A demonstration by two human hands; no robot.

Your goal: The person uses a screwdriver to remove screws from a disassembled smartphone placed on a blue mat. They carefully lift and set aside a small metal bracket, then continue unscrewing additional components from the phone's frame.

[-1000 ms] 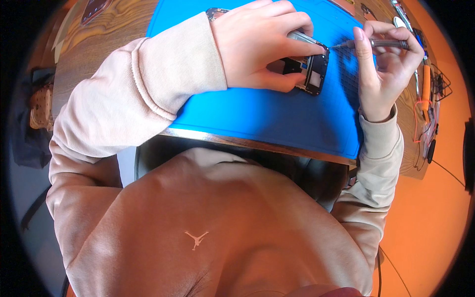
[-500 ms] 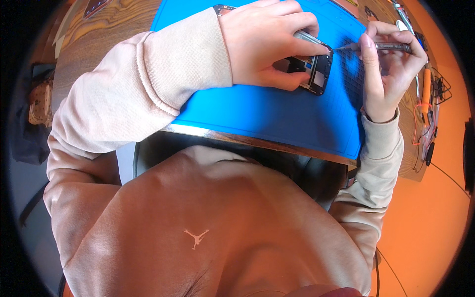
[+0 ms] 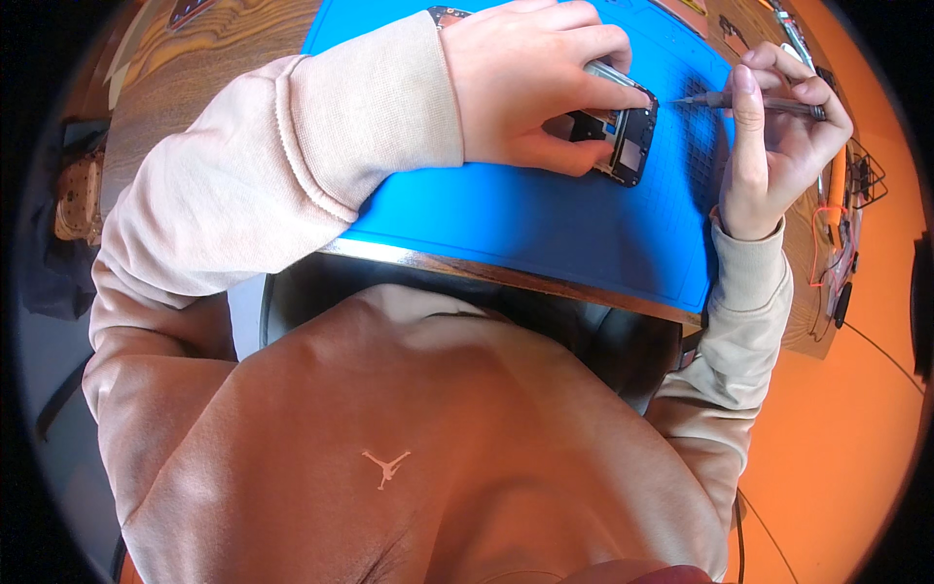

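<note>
An opened-up phone (image 3: 637, 131) with a black inner frame and bare parts lies tilted on the blue mat (image 3: 467, 219). My left hand (image 3: 545, 92) reaches over it from the left and grips its sides, index finger on the far edge and thumb on the near one. The palm hides much of the phone. To the right of it, my right hand (image 3: 778, 146) pinches dark, pointed tweezers (image 3: 715, 99) between thumb and fingers. Their tip points left and stays a short gap away from the phone's right edge. I cannot see anything in the tip.
Another phone part (image 3: 446, 16) shows beside my left cuff. A dark device (image 3: 189, 12) lies on the wooden table (image 3: 238, 44) at the far left. An orange-handled tool (image 3: 835, 180), cables and a black wire stand (image 3: 866, 175) crowd the right side. The table's front edge (image 3: 486, 277) runs close to my body.
My right hand has drawn the tweezers slightly to the right, so their tip has come off the phone's edge. My left hand and the phone have shifted a little to the right.
</note>
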